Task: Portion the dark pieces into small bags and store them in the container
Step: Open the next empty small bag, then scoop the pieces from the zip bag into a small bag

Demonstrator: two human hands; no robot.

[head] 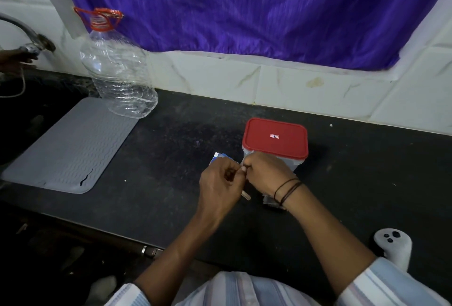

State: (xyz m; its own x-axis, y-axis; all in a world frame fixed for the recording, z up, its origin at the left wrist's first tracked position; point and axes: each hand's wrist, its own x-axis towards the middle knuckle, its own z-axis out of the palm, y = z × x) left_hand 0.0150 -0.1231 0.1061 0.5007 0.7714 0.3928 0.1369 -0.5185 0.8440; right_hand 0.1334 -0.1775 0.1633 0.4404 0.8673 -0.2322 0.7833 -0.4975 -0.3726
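My left hand (pixel 220 183) and my right hand (pixel 266 172) meet fingertip to fingertip just in front of the container (pixel 275 139), a clear tub with a red lid that is shut. Both hands are curled and pinch a small pale item (pixel 242 167) between them, most of it hidden. A blue-and-white packet (pixel 218 157) sticks out behind my left fingers. A thin tan stick (pixel 246 195) shows below my left hand. Under my right wrist lies a small clear bag (pixel 270 202) with dark contents.
On the black counter (pixel 171 139), a grey ribbed mat (pixel 71 144) lies at the left. A large empty plastic bottle (pixel 117 68) stands behind it. A tap (pixel 31 39) and a dark sink are at far left. Purple cloth (pixel 244 7) hangs on the tiled wall.
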